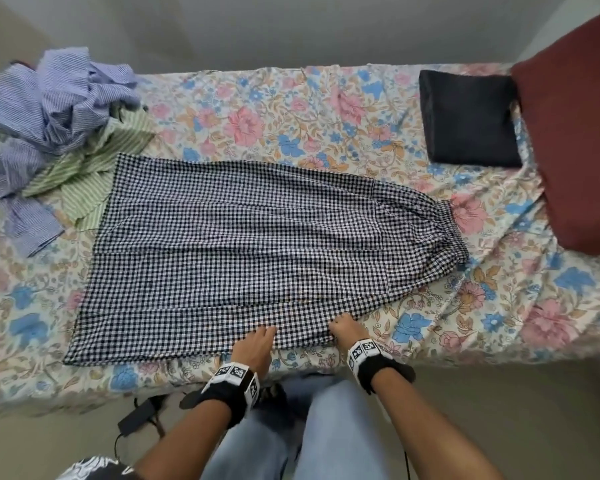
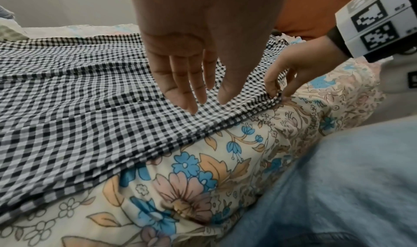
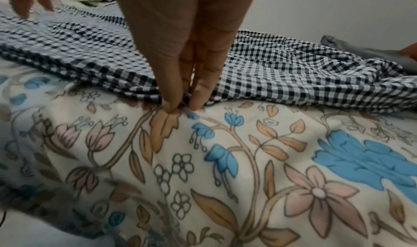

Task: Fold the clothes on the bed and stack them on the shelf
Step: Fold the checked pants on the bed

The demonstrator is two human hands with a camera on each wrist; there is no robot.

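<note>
From the head camera, the black-and-white gingham garment [image 1: 243, 244] lies spread flat across the floral-printed bed sheet [image 1: 430, 341], its gathered waistband toward the dark red pillow [image 1: 575, 133]. Both forearms reach forward over the near bed edge. The left hand [image 1: 255, 344] rests palm down on the garment's near hem, fingers straight and together. The right hand [image 1: 345, 329] sits just beside it at the same hem, fingers bent down. A folded dark navy cloth [image 1: 468, 119] lies by the pillow; a crumpled blue striped shirt [image 1: 49, 109] and a green striped shirt [image 1: 84, 168] lie at the far left. The wrist bands carry black-and-white square markers; no writing is readable.

The left wrist view shows the left hand's fingers [image 2: 180, 83] extended, slightly spread, hovering just above the gingham.

In the right wrist view, the right hand's fingertips [image 3: 171, 104] are pressed together, pinching the garment's edge against the sheet.
</note>
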